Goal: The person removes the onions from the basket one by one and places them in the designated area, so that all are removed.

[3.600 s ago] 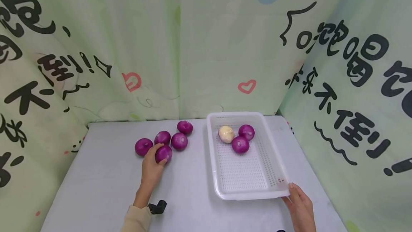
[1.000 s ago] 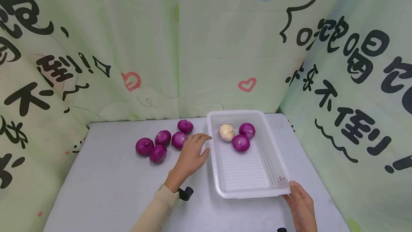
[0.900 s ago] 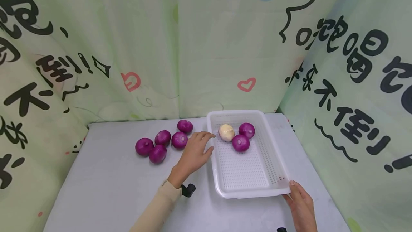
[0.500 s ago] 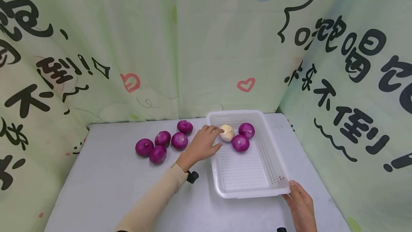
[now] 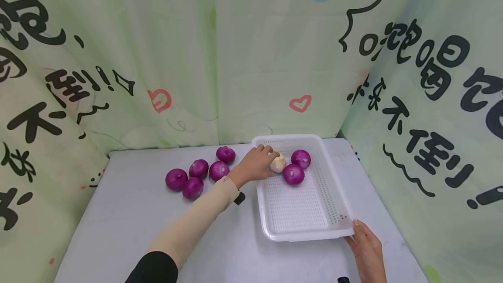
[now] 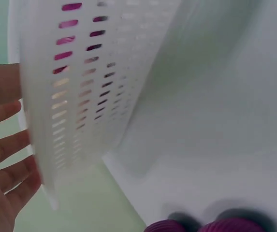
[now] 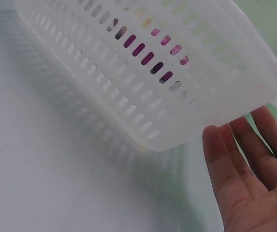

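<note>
A white perforated plastic basket [image 5: 298, 213] stands on the table's right half. At its back lie a pale yellow onion [image 5: 280, 163] and two red onions [image 5: 294, 174]. My left hand [image 5: 255, 163] reaches over the basket's left rim and holds the yellow onion from its left side, fingers above and thumb below; the hand hides part of it. In the left wrist view the basket wall hides the fingertips of the left hand [image 6: 5, 179]. My right hand [image 5: 367, 248] grips the basket's near right corner, thumb on the rim, fingers [image 7: 225, 159] underneath.
Several more red onions [image 5: 176, 180] sit in a loose group on the white table [image 5: 129, 226], left of the basket. A printed pale green curtain [image 5: 251, 56] encloses the back and both sides of the table.
My left hand has gone from a red onion in the group, now lying slightly further left, across the basket's rim to the yellow onion. The right hand stays at the basket's corner.
</note>
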`<state>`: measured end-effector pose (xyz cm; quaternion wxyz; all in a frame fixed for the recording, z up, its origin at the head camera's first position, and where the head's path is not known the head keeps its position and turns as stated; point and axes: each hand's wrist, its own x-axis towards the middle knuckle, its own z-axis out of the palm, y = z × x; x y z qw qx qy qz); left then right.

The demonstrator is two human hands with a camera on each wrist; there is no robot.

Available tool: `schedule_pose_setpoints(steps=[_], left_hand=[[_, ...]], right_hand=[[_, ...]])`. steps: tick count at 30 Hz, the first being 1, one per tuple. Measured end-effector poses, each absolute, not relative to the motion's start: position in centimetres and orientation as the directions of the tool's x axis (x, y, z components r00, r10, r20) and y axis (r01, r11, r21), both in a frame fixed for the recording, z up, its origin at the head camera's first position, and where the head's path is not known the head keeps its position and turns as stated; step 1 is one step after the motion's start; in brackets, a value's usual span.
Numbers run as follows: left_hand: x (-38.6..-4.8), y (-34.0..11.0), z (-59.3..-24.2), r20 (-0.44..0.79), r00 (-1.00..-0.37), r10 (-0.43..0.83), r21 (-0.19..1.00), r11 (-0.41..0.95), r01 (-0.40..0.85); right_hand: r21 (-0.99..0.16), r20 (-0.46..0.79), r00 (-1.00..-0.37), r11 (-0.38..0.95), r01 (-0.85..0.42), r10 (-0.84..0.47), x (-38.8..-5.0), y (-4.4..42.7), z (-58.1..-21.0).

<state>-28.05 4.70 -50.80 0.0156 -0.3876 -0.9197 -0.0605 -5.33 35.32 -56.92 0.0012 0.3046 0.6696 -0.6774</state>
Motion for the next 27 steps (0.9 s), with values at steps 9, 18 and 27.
schedule_pose_setpoints(steps=[9,18,27], left_hand=[[-30.0,5.3,-51.8,-0.001,-0.681,0.732,-0.045,0.68,0.732],[-31.4,6.2,-52.0,-0.055,-0.706,0.706,-0.061,0.703,0.708],[-31.5,7.1,-52.9,-0.105,-0.725,0.68,-0.081,0.721,0.688]], right_hand=[[-0.908,-0.412,-0.819,-0.107,0.405,0.399,-5.5,35.5,-56.8],[-0.904,-0.42,-0.822,-0.092,0.418,0.384,-5.7,35.4,-56.6],[-0.892,-0.441,-0.811,-0.09,0.442,0.384,-5.4,35.5,-56.6]])
